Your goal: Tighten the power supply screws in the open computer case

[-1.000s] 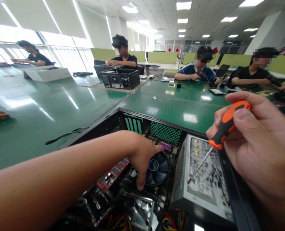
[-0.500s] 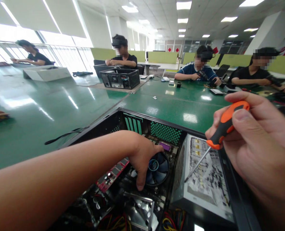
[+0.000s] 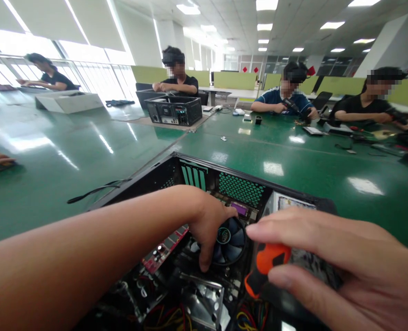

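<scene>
An open black computer case (image 3: 149,171) lies in front of me. My left hand (image 3: 209,220) reaches into it and is closed on the left edge of a round cooling fan (image 3: 235,248) with dark blades. My right hand (image 3: 331,257) grips an orange and black screwdriver (image 3: 273,258) to the right of the fan. The screwdriver handle slants down to the left; I cannot make out its shaft or tip. A red circuit card (image 3: 166,248) sits left of the fan. Behind the right hand, the power supply (image 3: 288,201) is mostly covered.
A metal bracket (image 3: 207,294) and coloured wires (image 3: 248,317) lie in the near part of the case. A black cable (image 3: 93,189) rests on the green table (image 3: 155,142). Across it stand another computer case (image 3: 172,111) and a white box (image 3: 69,101), with several people seated.
My right hand has moved down and left with the screwdriver, from over the power supply to beside the fan. My left hand stays on the fan. The view has shifted slightly.
</scene>
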Motion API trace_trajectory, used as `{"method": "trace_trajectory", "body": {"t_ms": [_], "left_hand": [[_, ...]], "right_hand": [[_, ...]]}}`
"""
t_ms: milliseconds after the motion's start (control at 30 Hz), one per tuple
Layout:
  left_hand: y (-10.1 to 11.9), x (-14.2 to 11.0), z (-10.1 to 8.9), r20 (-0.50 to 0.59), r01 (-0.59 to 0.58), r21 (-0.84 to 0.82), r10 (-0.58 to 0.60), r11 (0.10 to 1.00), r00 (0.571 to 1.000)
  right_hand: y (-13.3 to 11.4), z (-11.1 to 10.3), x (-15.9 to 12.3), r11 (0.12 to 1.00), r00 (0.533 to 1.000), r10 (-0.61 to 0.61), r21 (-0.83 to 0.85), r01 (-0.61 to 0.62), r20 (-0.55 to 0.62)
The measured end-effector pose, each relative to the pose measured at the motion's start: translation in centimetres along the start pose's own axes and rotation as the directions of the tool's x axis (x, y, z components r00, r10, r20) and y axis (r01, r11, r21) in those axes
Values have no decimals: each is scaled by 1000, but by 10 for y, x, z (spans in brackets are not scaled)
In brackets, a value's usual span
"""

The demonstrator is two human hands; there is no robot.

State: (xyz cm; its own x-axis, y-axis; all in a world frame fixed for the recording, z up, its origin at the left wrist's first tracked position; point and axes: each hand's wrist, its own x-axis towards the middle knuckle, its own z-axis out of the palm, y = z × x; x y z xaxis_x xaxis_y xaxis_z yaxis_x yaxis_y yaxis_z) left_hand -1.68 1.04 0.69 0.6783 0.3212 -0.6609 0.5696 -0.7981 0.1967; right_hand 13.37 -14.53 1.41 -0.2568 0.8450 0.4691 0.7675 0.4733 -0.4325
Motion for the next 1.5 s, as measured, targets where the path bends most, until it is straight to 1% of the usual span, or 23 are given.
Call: {"method": "trace_trajectory", "body": {"t_ms": [33,100,233,333,467,500,533,567,633,800,933,1033,1100,1133,1167,1200,1233,1300,1367,1433,1500], "left_hand": [[0,0,1,52,6,21,-7,1000,999],[-1,1,2,92,-7,21,5,1000,996],[-3,3,3,80,-41,-19,42,999,996],[-4,2,4,67,-45,-16,46,999,997],[-3,1,4,79,-21,-25,23,999,997],[-3,1,4,82,-14,-23,16,1000,996],[-3,1,4,80,-9,-18,11,1000,997],[-3,1,4,75,-10,-17,11,1000,997],[-3,2,4,69,-18,-20,19,1000,997],[-3,2,4,69,0,-23,1,1000,998],[-3,1,3,59,-13,-37,16,999,998],[-3,1,2,59,-5,-36,8,999,998],[-2,2,2,60,8,-19,-7,1000,998],[-2,2,2,63,11,-8,-11,1000,998],[-2,2,2,67,11,1,-11,1000,998],[-2,3,2,74,7,5,-7,1000,997],[-2,3,2,80,1,9,-1,1000,997],[-2,3,2,89,-15,20,13,1000,996],[-2,3,1,93,-23,36,19,999,995],[-2,2,1,93,-23,34,20,999,995],[-2,2,1,90,-14,10,13,1000,996]], "right_hand": [[0,1,0,1000,1000,-22,1,22,22],[1,2,0,1000,999,-16,-2,16,41],[2,3,3,999,999,-5,-32,7,54],[3,5,5,999,999,-12,-47,14,50],[4,7,6,998,998,22,-59,-19,51],[4,7,6,998,1000,-9,-55,9,-6],[4,7,5,998,999,32,-60,-30,23],[4,7,4,999,1000,0,-51,-1,-18],[4,7,3,999,1000,23,-44,-22,21],[4,7,2,998,998,61,-31,-61,-7],[4,7,3,997,999,31,-71,-30,17],[5,8,4,996,999,30,-87,-32,-26],[5,7,4,997,999,31,-70,-34,-44],[5,7,3,998,997,-3,-60,-1,-72],[4,6,2,999,999,2,-51,-4,-45],[4,5,1,999,996,-31,-32,28,-80],[3,5,0,999,995,-50,-6,50,-84],[3,4,-1,994,993,-87,55,91,-75],[3,2,-1,991,994,-105,80,104,1],[4,1,0,996,995,-79,39,77,68],[5,0,3,999,997,-32,8,31,67]]}}
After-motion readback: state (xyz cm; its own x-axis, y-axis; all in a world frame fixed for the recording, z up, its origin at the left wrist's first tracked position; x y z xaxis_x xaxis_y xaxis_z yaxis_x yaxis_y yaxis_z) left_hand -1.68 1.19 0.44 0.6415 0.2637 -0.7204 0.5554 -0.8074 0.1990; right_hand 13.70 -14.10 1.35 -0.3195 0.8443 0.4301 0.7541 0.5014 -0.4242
